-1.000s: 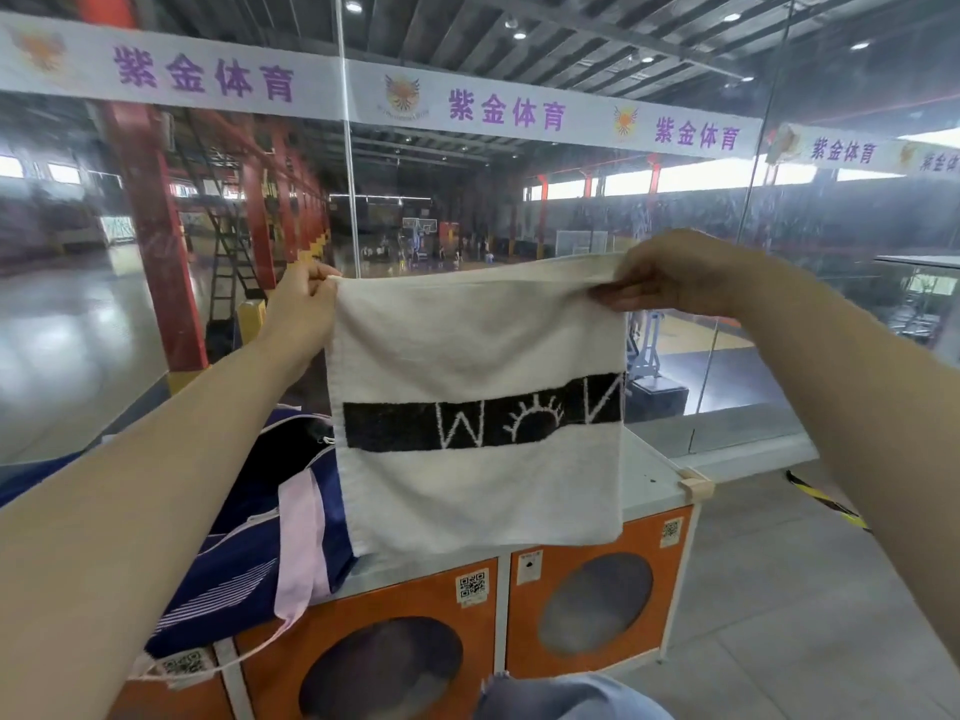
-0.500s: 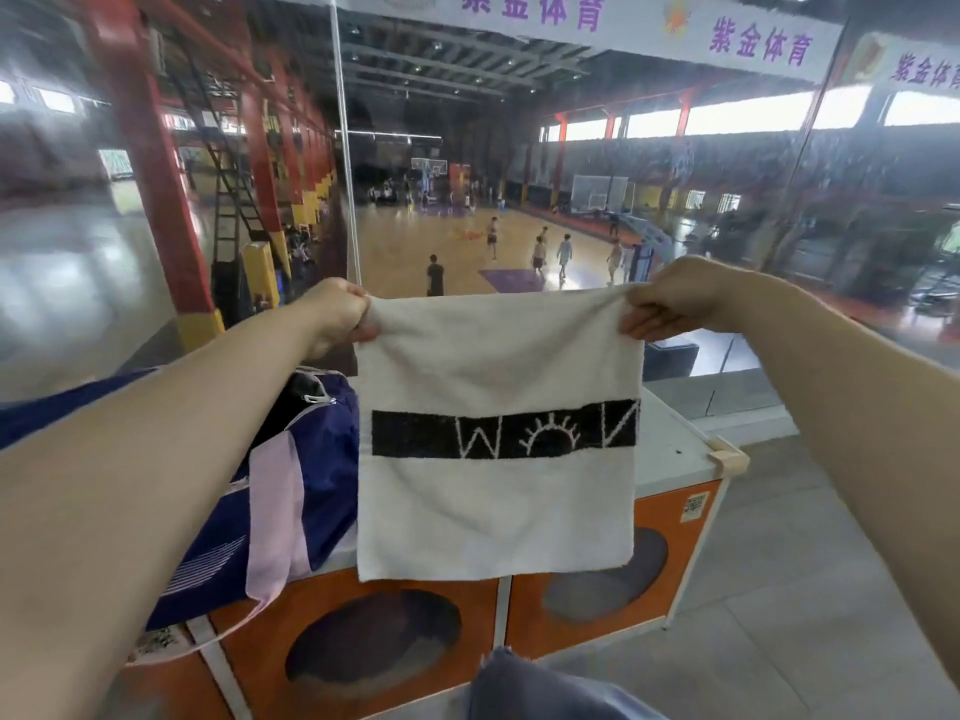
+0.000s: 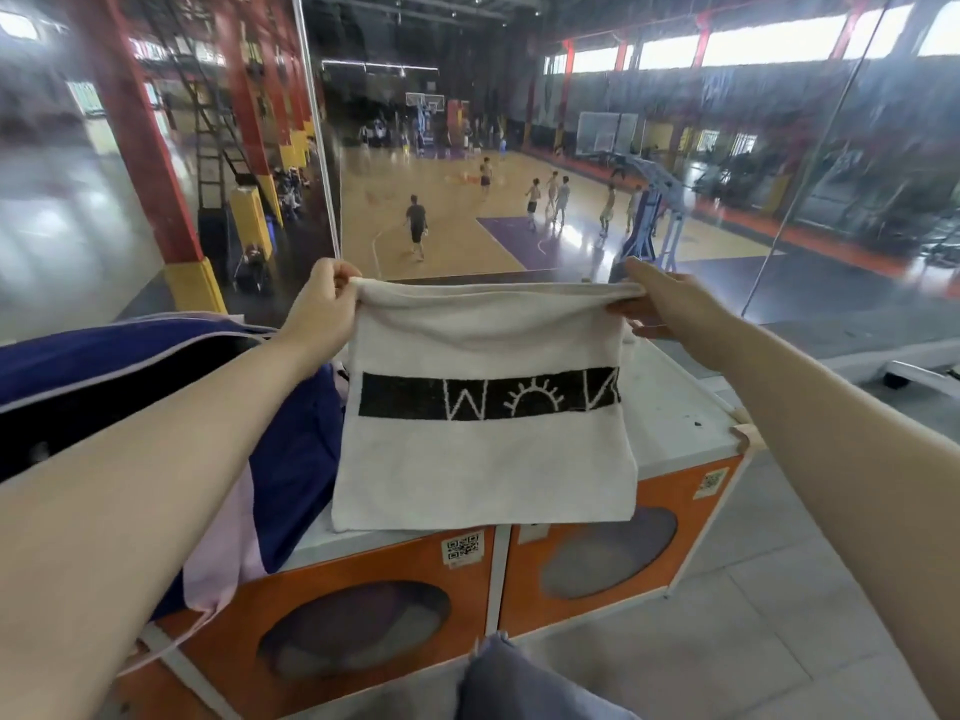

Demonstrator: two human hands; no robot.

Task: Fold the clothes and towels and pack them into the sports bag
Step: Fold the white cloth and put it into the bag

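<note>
You hold the white towel [image 3: 483, 449] up in the air by its top corners: your left hand [image 3: 322, 309] has a pinching grip on the left corner, your right hand [image 3: 670, 304] pinches the right corner. It hangs flat with its black band facing you, in front of the tabletop [image 3: 670, 407]; the navy sports bag [image 3: 156, 366] sits open on the left.

Matt terry-cloth towel [image 3: 483, 459]; glossy court floor [image 3: 457, 220].

White towel [image 3: 483, 459], black lettered band
</note>
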